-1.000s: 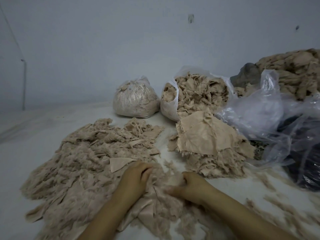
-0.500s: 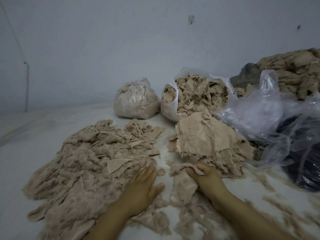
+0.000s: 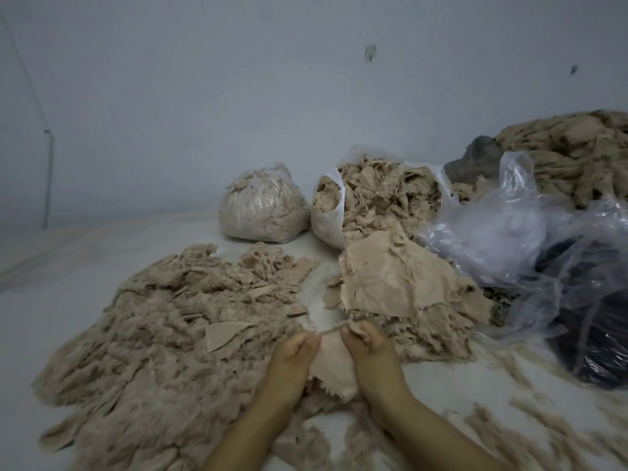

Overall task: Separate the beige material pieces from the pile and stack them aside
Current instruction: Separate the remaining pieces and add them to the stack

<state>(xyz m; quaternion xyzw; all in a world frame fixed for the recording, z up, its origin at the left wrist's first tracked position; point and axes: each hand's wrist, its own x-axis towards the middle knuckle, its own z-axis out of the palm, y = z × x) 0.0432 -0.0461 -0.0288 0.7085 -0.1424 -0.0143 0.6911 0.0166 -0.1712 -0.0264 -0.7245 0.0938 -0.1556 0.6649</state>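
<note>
Beige scraps: both hands, left [image 3: 295,348] and right [image 3: 365,341], fists closed in a grip on one flat piece [image 3: 331,367] between the big unsorted pile [image 3: 163,334] and the smaller sorted stack [image 3: 394,287], most sorting apparently left.

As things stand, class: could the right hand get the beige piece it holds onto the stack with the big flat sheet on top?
Probably yes. The right hand and left hand both grip the beige piece, and the stack lies just beyond the right hand with nothing between them; the left hand would have to let go first.
</note>
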